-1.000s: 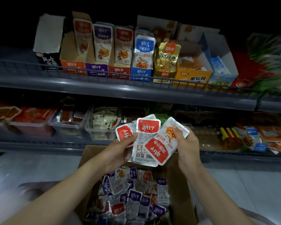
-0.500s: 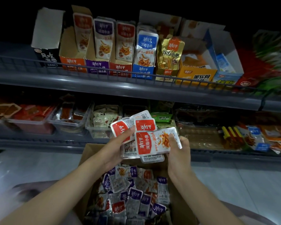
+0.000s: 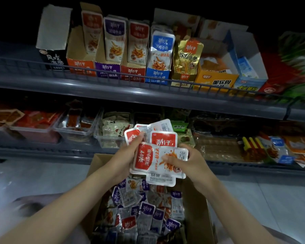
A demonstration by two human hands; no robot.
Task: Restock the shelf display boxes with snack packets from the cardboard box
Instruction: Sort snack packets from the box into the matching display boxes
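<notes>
Progress is partial: left grip point(image 3: 128, 155) and right grip point(image 3: 192, 161) both clasp a fanned bundle of red packets point(image 3: 153, 155), held above the near cardboard box point(image 3: 196, 213) and short of the far upper shelf point(image 3: 95, 90), none of it yet placed. Display boxes point(image 3: 133, 72) on that shelf show packets standing in them, the orange-fronted box point(image 3: 81, 66) at left looking sparsest, while the cardboard box holds many loose packets point(image 3: 146, 210), purple and red; in my judgement most of the restocking remains.

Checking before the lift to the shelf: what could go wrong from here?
The red packets are a loose fan between the left hand and right hand; the lowest one juts out and could slip. The orange display box and red display box look alike, so misfiling seems possible.
</notes>
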